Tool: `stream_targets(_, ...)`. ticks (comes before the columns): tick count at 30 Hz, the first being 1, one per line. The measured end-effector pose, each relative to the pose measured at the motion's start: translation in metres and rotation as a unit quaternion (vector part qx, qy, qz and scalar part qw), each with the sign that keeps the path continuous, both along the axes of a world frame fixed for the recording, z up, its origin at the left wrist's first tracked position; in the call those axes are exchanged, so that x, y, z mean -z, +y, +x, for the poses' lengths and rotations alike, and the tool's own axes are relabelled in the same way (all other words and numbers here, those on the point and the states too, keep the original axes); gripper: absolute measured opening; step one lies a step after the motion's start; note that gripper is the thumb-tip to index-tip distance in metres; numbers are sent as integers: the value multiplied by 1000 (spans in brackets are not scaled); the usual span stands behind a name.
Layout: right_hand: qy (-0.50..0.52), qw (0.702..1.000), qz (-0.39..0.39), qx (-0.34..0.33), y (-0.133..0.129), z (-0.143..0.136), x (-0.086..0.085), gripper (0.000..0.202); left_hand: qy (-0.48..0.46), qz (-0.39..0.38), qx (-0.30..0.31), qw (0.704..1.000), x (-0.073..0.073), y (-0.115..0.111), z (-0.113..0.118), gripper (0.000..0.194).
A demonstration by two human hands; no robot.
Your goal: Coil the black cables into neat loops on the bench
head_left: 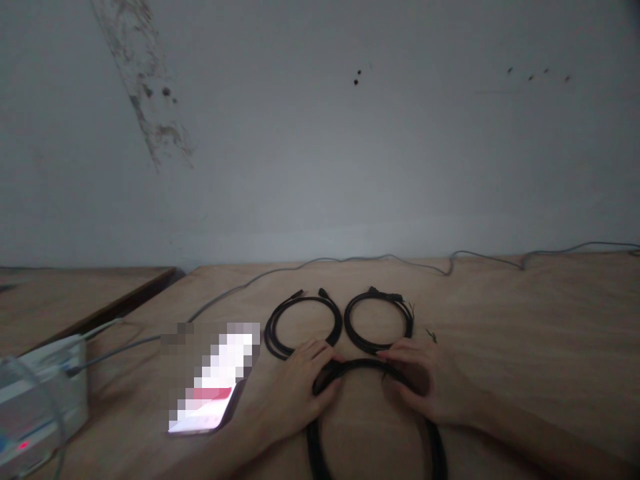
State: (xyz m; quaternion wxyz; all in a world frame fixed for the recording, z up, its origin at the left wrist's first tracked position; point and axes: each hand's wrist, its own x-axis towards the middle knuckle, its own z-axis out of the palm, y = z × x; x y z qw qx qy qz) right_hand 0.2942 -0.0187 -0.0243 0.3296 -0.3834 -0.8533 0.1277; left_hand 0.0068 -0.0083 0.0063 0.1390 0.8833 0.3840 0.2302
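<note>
Nearest me is a coiled black cable (363, 364), its lower part running out of the bottom of the view. My left hand (304, 381) grips the upper left of this coil between thumb and fingers. On the coil's upper right, my right hand (429, 383) is closed round it in the same way. Just beyond my fingertips, two smaller black cable coils lie side by side: a left coil (338, 325) and a right coil (349, 327). Connector ends show at the far side of both. A short dark tie (432, 336) lies beside my right hand.
To my left a lit phone (213, 407), partly pixelated, lies on the wooden table (540, 340). A white box (70, 393) with a red light stands further left. From it a grey cord (225, 293) runs along the pale wall (320, 153). A gap separates a second table (90, 287).
</note>
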Motion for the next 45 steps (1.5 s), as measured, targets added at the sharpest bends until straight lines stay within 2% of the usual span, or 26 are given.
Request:
stream_targets(4, -25, 1000, 9, 2, 2, -5, 0, 43, 2, -1, 7, 1000, 5, 3, -2, 26)
stream_targets(11, 15, 999, 27, 39, 8, -11, 18, 21, 3, -4, 2, 1000, 5, 3, -2, 26)
stream_targets(14, 44, 997, 10, 63, 9, -9, 21, 15, 1, -6, -1, 1000, 5, 2, -1, 26)
stream_targets(17, 80, 992, -43, 90, 10, -9, 20, 12, 2, -7, 0, 1000, 4, 2, -1, 25)
stream_targets(21, 130, 979, -124, 97, 12, -12, 18, 13, 0, -7, -2, 1000, 4, 2, -1, 25)
stream_targets(25, 179, 967, -157, 91, 12, -12, 20, 12, -2, -3, -1, 1000, 3, 2, -1, 22)
stream_targets(29, 219, 950, -183, 129, 10, -11, 21, 46, 0, -3, -3, 1000, 3, 1, 0, 22)
stream_targets(30, 224, 947, -192, 130, 10, -11, 21, 49, 0, -2, -5, 1000, 4, 1, 0, 23)
stream_targets(36, 246, 939, -212, 117, 9, -14, 19, 24, 6, 9, 0, 1000, 6, 3, -1, 24)
stream_targets(45, 291, 932, -192, 99, 15, -14, 33, 29, 11, -4, 1, 1000, 2, 1, 0, 20)
